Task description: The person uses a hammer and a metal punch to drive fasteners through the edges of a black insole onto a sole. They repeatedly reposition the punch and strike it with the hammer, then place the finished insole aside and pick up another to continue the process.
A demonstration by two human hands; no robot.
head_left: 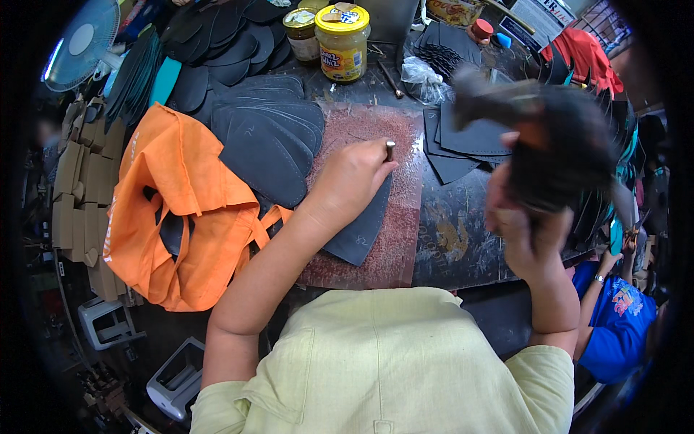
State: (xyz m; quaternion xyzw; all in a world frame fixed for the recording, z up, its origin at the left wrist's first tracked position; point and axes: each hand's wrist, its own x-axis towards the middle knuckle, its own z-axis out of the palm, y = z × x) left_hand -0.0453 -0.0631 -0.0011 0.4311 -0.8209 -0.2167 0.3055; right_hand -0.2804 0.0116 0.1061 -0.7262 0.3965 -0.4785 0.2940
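My left hand (347,181) is closed round a short metal punch (390,148), its bright top standing out above the thumb. Beneath that hand lies a black leather-like piece (356,235) with a pointed lower corner, on a worn reddish pad (400,235). Where the punch's lower end sits is hidden by my fingers. My right hand (531,235) is raised at the right, wrapped round a dark hammer (557,137). The hammer is smeared by motion, so its exact shape is hard to make out.
Fanned black pieces (267,145) lie left of the pad, beside an orange cloth bag (181,224). More black pieces (473,134) are stacked at right. Behind stand a yellow-lidded jar (343,54) and a smaller jar (302,36). Another person in blue (618,318) is at far right.
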